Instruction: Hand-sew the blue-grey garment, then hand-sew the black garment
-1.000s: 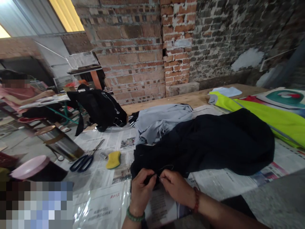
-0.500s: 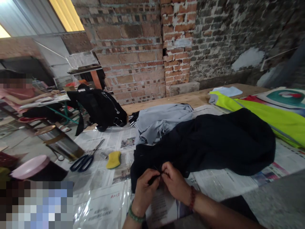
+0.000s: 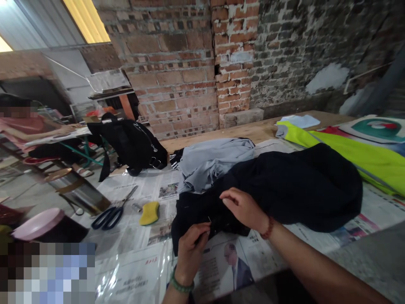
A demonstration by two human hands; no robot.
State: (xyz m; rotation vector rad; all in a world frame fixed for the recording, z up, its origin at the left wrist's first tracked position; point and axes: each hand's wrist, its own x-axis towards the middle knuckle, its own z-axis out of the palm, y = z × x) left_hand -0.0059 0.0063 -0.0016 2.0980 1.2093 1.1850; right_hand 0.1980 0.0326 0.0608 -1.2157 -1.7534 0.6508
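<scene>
A dark navy garment (image 3: 291, 185) lies bunched across the table. My left hand (image 3: 193, 245), with a green bead bracelet at the wrist, pinches the near edge of its left part. A thin, light sliver that looks like a needle (image 3: 209, 219) sticks up at the left fingertips. Over the cloth, apart from the left hand, my right hand (image 3: 243, 207) is raised with fingers curled together. Whatever its fingertips hold is too small to make out. A red bracelet circles that wrist.
Left of the garment lie a yellow sponge (image 3: 149, 213) and dark-handled scissors (image 3: 109, 215). Behind are grey cloth (image 3: 215, 158) and a black bag (image 3: 126, 143). A hi-vis yellow garment (image 3: 348, 154) and an iron (image 3: 376, 128) lie right. Another person (image 3: 25, 126) sits far left.
My right hand has moved up and right, away from the left hand, which stays pinched at the garment. More of the newspaper beneath now shows.
</scene>
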